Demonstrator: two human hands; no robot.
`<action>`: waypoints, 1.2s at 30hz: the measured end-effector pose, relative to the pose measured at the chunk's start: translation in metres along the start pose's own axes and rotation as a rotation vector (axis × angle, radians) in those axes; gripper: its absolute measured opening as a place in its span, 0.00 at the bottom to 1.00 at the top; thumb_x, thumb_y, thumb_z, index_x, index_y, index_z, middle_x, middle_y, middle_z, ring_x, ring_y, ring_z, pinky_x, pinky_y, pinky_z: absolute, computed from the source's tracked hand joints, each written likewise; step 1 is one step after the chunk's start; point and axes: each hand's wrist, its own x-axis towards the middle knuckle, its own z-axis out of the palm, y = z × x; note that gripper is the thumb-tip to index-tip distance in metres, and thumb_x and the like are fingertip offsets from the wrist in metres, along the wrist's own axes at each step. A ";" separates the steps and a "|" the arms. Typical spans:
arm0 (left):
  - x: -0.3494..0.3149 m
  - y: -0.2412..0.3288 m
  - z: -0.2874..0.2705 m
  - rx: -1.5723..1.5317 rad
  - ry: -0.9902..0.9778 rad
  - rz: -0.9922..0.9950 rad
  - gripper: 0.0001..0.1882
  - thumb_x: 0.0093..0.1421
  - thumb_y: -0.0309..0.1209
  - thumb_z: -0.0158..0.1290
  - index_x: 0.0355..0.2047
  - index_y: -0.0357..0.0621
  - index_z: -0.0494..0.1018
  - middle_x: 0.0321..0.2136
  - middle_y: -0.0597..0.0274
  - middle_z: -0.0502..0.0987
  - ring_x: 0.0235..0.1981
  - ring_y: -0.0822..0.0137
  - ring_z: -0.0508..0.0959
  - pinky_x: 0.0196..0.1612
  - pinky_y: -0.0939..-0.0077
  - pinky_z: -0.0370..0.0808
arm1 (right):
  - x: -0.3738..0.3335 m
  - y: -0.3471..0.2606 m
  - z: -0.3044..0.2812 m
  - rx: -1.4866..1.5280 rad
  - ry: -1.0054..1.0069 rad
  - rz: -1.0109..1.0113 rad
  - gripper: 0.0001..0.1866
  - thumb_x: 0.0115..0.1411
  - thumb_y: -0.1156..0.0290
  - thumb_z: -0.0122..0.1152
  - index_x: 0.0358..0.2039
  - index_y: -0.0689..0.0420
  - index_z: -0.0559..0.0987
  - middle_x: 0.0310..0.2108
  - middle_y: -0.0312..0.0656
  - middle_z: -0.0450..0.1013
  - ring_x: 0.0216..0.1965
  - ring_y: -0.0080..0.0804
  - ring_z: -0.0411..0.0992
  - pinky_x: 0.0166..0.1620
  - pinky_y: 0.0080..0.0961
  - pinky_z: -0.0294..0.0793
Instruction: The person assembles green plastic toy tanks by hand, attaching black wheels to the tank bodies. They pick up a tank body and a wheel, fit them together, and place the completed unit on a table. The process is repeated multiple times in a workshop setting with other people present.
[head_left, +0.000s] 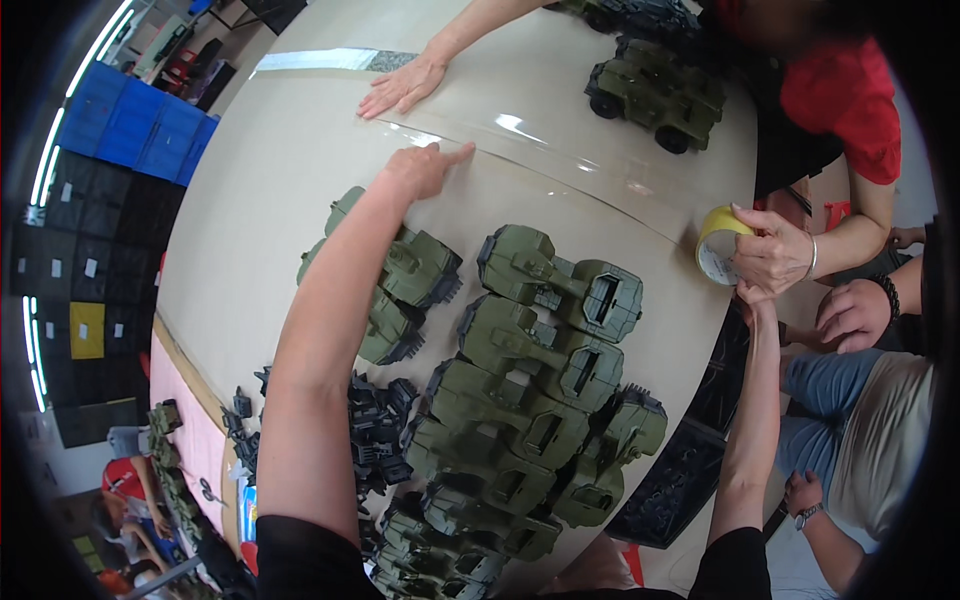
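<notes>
My left hand (422, 170) reaches over the table with its index finger stretched out along a strip of clear tape (570, 180). The other fingers are curled, and nothing shows in them. My right hand (757, 292) is at the table's right edge, just below a yellow-edged roll of tape (718, 245). Its fingers are mostly hidden behind a co-worker's hand (775, 248), which grips the roll. The co-worker's other hand (405, 85) lies flat by the strip's far left end. Under my left forearm stand green toy military vehicles (400, 290).
Several green toy vehicle bodies (540, 350) stand in rows near me, with black plastic parts (380, 430) beside them. Another green toy vehicle (655, 95) is at the far right. A silvery strip (315, 60) crosses the far left tabletop. Black trays (670, 480) sit beyond the right edge.
</notes>
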 end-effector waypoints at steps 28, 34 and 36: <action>-0.019 0.019 0.006 0.019 -0.002 -0.196 0.41 0.53 0.29 0.44 0.64 0.72 0.41 0.53 0.50 0.62 0.55 0.55 0.64 0.52 0.55 0.65 | -0.156 -0.141 0.033 -0.372 -0.761 -0.237 0.12 0.58 0.68 0.46 0.43 0.53 0.70 0.43 0.39 0.70 0.48 0.30 0.67 0.55 0.35 0.60; -0.019 0.027 0.000 0.045 -0.046 -0.192 0.36 0.57 0.31 0.42 0.64 0.70 0.44 0.57 0.55 0.60 0.59 0.60 0.61 0.53 0.57 0.62 | -0.156 -0.159 0.041 -1.252 -0.992 -0.955 0.18 0.57 0.64 0.47 0.49 0.51 0.69 0.54 0.38 0.65 0.58 0.32 0.61 0.61 0.31 0.57; -0.019 0.025 0.004 0.073 -0.030 -0.184 0.36 0.57 0.31 0.42 0.64 0.68 0.44 0.57 0.55 0.60 0.58 0.60 0.62 0.53 0.57 0.62 | -0.158 -0.154 0.042 -1.112 -0.933 -0.745 0.18 0.55 0.61 0.50 0.47 0.48 0.73 0.56 0.36 0.63 0.58 0.34 0.60 0.61 0.31 0.57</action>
